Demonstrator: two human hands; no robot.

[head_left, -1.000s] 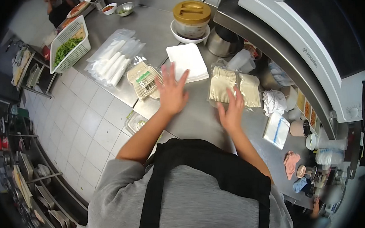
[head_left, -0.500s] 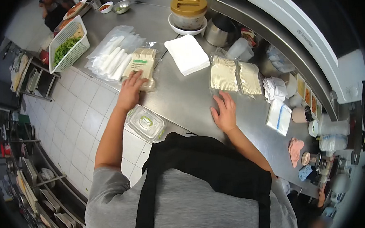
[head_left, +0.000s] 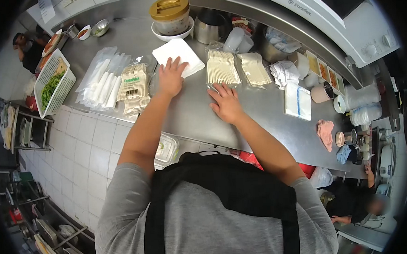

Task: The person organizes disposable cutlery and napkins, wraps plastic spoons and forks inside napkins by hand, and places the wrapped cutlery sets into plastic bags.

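Observation:
My left hand (head_left: 170, 78) lies with fingers spread on the lower left part of a stack of white paper napkins (head_left: 183, 54). Just below a clear-wrapped pack of beige disposable cutlery (head_left: 222, 67), my right hand (head_left: 227, 102) rests open, its fingertips at the wrapper's lower edge. A second pack of beige cutlery (head_left: 255, 70) sits to the right of that one. Left of the napkins is another cutlery pack with a green label (head_left: 134, 81), beside clear plastic bags holding white rolls (head_left: 101, 84). Neither hand grasps anything.
A gold-lidded tub (head_left: 170, 16) stands in a white bowl behind the napkins. A white basket of greens (head_left: 54, 84) is at the counter's left end. White folded bags (head_left: 297, 102) and a pink cloth (head_left: 325, 134) lie right. Co-workers stand at far left and lower right.
My left hand has moved right from the green-labelled cutlery pack onto the napkins. My right hand stays by the middle pack. The camera view has shifted.

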